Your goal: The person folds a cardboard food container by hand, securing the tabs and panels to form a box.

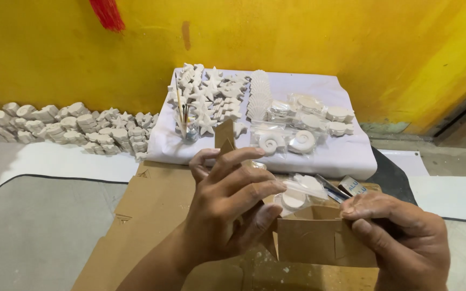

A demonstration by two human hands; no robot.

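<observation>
My left hand (pixel 227 205) grips the left side of a small brown cardboard box (pixel 314 240), fingers curled over its raised flap (pixel 224 137). At the box's right edge my right hand (pixel 400 234) pinches the wall. Inside the open box lie white plaster pieces in clear plastic bags (pixel 300 191), with a thin brush and a small paint packet (pixel 346 186) beside them. The box sits over flat brown cardboard sheets (pixel 146 215).
A white-covered low table (pixel 346 156) holds plaster stars (pixel 208 97), shells, bagged discs (pixel 319 116) and a jar of brushes (pixel 185 126). More plaster shapes (pixel 71 129) line the yellow wall on the left. A grey mat (pixel 33 231) lies lower left.
</observation>
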